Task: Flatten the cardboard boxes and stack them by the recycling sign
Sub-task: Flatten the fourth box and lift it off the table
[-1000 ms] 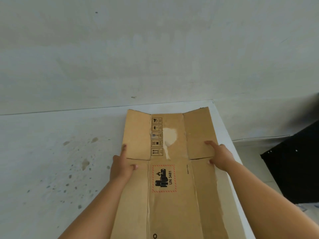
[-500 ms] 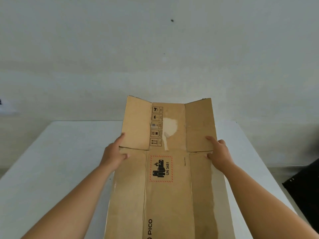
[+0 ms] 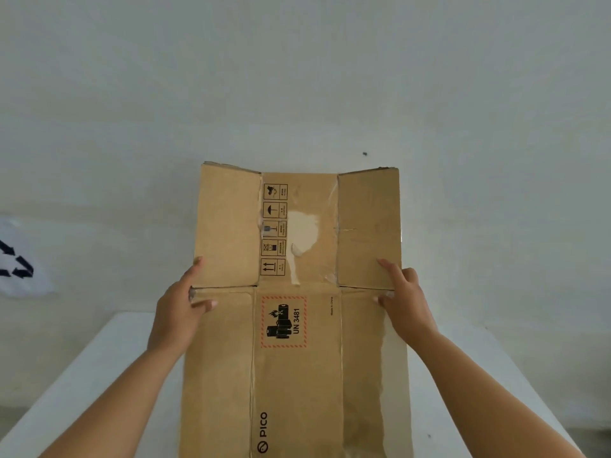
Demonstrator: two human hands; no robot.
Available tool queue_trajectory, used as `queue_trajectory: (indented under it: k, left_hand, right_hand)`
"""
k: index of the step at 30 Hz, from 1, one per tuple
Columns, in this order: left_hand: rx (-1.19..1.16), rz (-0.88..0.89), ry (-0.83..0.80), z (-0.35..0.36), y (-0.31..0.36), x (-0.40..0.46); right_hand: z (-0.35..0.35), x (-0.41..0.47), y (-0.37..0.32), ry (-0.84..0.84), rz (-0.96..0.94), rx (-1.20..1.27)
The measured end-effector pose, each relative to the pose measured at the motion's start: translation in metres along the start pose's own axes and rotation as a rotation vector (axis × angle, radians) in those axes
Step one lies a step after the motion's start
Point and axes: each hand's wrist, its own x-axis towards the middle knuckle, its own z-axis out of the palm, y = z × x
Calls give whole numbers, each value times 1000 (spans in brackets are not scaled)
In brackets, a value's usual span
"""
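Cardboard box [image 3: 297, 358] flattened, both hands gripping its side edges, left [image 3: 177, 312], right [image 3: 405, 300]

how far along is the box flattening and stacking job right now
Done: the PICO cardboard box already looks flattened, with its end flaps opened out. In hand: the left hand and right hand grip its two side edges, holding it up over the white table. Left: carrying it to the recycling sign, partly visible at the far left, and laying it there. No stack or other boxes are in view.
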Motion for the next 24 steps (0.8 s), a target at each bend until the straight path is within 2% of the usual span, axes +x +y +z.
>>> queue_trajectory:
  k: [6, 14, 19, 24]
  left_hand:
    - [20, 68, 70, -8, -8, 58]
    - [17, 102, 65, -32, -43, 98]
    - [12, 127, 57, -80, -74, 118]
    - [26, 184, 53, -158, -113, 135]
  right_hand:
    - [11, 49, -27, 64, -86, -13]
    - [47, 74, -58, 66, -110, -17]
    - [86, 66, -102, 76, -79, -5]
    - [131, 35, -173, 139, -95, 12]
